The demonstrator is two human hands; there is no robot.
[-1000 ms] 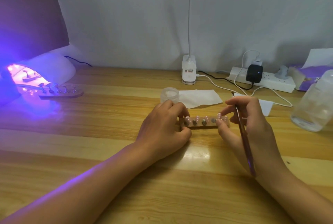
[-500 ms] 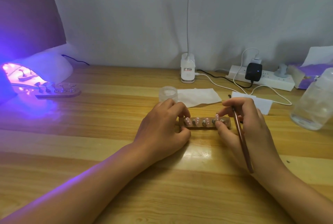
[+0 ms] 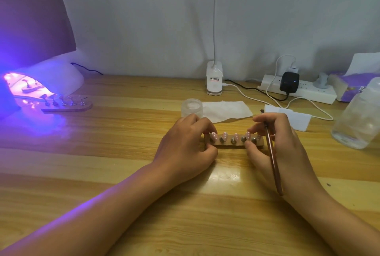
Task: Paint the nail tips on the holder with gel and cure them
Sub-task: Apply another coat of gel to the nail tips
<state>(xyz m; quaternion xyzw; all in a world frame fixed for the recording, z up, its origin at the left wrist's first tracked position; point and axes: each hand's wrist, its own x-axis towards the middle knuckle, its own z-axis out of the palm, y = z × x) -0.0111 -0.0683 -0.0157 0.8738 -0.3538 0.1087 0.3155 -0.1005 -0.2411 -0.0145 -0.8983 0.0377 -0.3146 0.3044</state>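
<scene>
Well, from the head view, the holder [image 3: 234, 145] with pink nail tips [image 3: 236, 136] sat on the wooden table [image 3: 123, 173]. The left hand [image 3: 185, 150] pinched its left end. The right hand [image 3: 281, 144] pinched near the right end and held a thin brush [image 3: 272, 159]. Far left, a lamp [image 3: 51, 78] glowed purple.

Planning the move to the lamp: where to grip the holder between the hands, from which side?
Grip the holder by its short ends, low, from left and right. It is a flat bar lying on the table with nail tips standing in a row along its top, so a grasp from above would likely touch them. The left hand holds its left end this way.
</scene>
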